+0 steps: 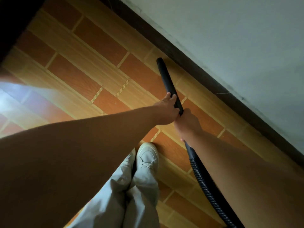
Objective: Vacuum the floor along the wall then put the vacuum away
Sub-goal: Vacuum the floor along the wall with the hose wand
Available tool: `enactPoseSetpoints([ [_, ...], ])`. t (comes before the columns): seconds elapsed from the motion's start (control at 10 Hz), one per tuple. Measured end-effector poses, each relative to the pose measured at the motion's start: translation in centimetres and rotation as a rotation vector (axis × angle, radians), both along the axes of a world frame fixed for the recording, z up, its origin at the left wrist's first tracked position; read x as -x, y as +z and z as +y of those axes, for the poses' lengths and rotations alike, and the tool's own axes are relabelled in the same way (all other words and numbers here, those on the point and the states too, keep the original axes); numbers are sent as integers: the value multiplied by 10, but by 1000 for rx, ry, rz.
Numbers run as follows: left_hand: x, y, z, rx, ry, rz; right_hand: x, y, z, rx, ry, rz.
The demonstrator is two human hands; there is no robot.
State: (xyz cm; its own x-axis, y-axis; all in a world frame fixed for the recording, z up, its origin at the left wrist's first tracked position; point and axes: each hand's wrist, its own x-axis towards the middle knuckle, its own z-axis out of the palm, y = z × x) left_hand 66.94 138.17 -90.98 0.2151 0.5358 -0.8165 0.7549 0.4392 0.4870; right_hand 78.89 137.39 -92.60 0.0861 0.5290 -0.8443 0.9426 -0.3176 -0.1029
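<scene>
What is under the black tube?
Orange and yellow floor tiles lie under the tube, beside the dark skirting board. The left hand and right hand grip its near end, hiding the floor below them.

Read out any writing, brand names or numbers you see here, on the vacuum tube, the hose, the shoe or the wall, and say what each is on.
No text can be read anywhere in this view.
vacuum tube: plain black, no label; the part under the left hand and right hand is hidden.
hose: no print.
shoe: no logo shows.
wall and floor tiles: no writing.
</scene>
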Motion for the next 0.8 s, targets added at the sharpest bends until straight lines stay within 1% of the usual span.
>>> enactPoseSetpoints([
  [0.1, -18, 5, -6, -10, -88, 23, -17, 10, -4, 19, -21, -23],
  [0.2, -36, 6, 3, 83, -140, 38, -32, 18, -6, 27, -1, -60],
  [0.3, -41, -1, 8, -47, -475, 163, -37, 15, -7, 11, 35, -56],
  [0.4, -37, -12, 10, -106, -532, 171, -35, 12, -7, 0, -6, -25],
  [0.5, -31, -23, 12, -108, -450, 157, -28, 10, -8, 5, -78, 3],
  [0.6, -24, -17, 11, -120, -376, 96, -17, 4, -9, -8, -98, 13],
  [0.7, -5, -9, 10, -179, -457, 139, -2, -4, -8, -20, -87, 25],
  [0.8, 12, -22, 8, -193, -148, 55, 16, -7, -2, -34, -128, 57],
])
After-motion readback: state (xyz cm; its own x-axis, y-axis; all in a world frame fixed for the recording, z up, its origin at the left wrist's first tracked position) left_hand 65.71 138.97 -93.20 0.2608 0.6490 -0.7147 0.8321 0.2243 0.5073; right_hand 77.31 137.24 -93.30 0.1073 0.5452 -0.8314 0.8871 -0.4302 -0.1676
